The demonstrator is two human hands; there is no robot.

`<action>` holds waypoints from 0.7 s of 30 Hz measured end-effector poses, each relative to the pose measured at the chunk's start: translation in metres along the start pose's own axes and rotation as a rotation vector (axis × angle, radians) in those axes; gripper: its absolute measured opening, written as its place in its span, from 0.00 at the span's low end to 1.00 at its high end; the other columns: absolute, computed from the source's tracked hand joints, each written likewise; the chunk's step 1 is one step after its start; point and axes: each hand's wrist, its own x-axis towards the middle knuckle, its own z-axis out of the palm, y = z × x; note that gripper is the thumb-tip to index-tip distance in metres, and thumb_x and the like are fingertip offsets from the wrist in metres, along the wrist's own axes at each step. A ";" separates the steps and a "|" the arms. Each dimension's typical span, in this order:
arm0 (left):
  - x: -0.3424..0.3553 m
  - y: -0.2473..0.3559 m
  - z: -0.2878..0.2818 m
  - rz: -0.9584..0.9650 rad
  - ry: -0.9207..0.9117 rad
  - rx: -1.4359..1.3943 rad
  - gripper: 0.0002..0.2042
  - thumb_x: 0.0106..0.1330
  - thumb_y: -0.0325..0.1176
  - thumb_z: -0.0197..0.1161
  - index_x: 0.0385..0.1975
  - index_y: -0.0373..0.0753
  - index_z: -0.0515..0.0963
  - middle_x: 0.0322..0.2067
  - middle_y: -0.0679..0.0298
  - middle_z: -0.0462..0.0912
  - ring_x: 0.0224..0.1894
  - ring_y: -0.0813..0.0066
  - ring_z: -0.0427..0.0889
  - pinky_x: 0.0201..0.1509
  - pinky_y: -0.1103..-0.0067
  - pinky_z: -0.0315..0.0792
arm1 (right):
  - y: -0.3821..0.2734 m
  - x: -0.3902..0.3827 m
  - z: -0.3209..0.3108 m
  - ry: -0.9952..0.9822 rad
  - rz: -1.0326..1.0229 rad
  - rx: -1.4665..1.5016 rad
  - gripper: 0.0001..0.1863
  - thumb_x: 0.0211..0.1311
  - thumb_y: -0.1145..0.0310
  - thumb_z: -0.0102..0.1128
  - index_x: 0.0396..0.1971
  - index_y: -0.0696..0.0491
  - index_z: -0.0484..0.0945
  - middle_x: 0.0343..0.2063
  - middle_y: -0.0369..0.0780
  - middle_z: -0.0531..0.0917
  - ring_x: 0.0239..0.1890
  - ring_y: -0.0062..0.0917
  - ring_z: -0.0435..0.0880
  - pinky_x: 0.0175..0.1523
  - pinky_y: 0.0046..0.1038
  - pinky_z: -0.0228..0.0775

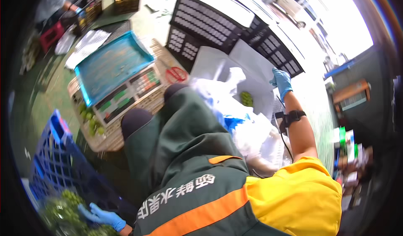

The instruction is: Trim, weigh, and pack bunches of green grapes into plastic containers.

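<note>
My left hand, in a blue glove, is at the lower left with its fingers stretched apart. It is beside green grapes, some under clear plastic, in a blue lattice crate. My right hand, also gloved in blue, reaches forward on the right. Its fingers are closed at the upper edge of a pale liner sheet, which stands up inside a container in front of me. One bunch of green grapes lies within the liner. Crumpled white plastic is heaped on its near side.
A scale with a blue tray rests on a beige crate at my knees; loose green grapes lie in that crate. Black crates are stacked ahead. Another person's gloved hand is at the far left, near a red stool.
</note>
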 end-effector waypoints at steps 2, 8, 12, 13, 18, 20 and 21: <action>-0.006 0.053 0.069 0.231 -0.385 -0.157 0.19 0.64 0.27 0.49 0.55 0.32 0.62 0.59 0.53 0.60 0.61 0.61 0.60 0.64 0.69 0.52 | 0.035 -0.001 -0.030 -0.003 0.011 0.173 0.15 0.59 0.61 0.53 0.17 0.54 0.75 0.14 0.37 0.78 0.16 0.18 0.73 0.24 0.21 0.66; -0.050 0.187 0.179 0.897 -1.063 -0.084 0.17 0.58 0.32 0.54 0.49 0.40 0.68 0.57 0.56 0.65 0.62 0.55 0.58 0.64 0.60 0.49 | 0.032 -0.088 -0.009 -0.779 0.458 0.073 0.09 0.57 0.66 0.56 0.28 0.56 0.78 0.24 0.38 0.82 0.25 0.19 0.80 0.33 0.19 0.72; -0.064 0.190 0.200 0.998 -1.077 0.128 0.16 0.58 0.32 0.55 0.47 0.42 0.70 0.56 0.59 0.66 0.61 0.57 0.60 0.64 0.60 0.47 | 0.104 -0.083 0.006 -0.503 0.347 -0.036 0.11 0.56 0.65 0.57 0.27 0.58 0.79 0.23 0.37 0.81 0.25 0.19 0.79 0.35 0.23 0.72; -0.064 0.185 0.202 1.026 -1.066 0.146 0.15 0.58 0.31 0.55 0.46 0.42 0.71 0.56 0.59 0.67 0.61 0.57 0.61 0.64 0.60 0.47 | 0.134 -0.066 -0.011 -0.287 0.379 0.092 0.11 0.55 0.65 0.56 0.27 0.58 0.78 0.23 0.40 0.81 0.25 0.23 0.80 0.35 0.25 0.72; -0.072 0.204 0.218 1.093 -1.053 0.263 0.14 0.56 0.28 0.55 0.43 0.41 0.72 0.55 0.61 0.69 0.60 0.57 0.62 0.63 0.59 0.49 | 0.162 -0.049 -0.113 -0.647 0.623 -0.957 0.21 0.55 0.55 0.47 0.28 0.59 0.80 0.24 0.49 0.81 0.26 0.36 0.81 0.38 0.34 0.72; -0.079 0.212 0.230 1.125 -1.074 0.286 0.15 0.54 0.27 0.55 0.44 0.41 0.72 0.54 0.60 0.70 0.59 0.56 0.63 0.63 0.59 0.49 | 0.174 -0.078 -0.095 -0.766 0.939 -0.575 0.23 0.57 0.54 0.44 0.30 0.60 0.80 0.25 0.49 0.81 0.26 0.36 0.82 0.39 0.35 0.71; -0.080 0.212 0.234 1.124 -1.086 0.273 0.15 0.54 0.27 0.56 0.43 0.42 0.72 0.54 0.60 0.70 0.60 0.56 0.63 0.63 0.58 0.48 | 0.175 -0.088 -0.077 -0.822 0.842 -0.680 0.23 0.57 0.55 0.44 0.31 0.60 0.80 0.27 0.49 0.81 0.29 0.37 0.82 0.40 0.35 0.71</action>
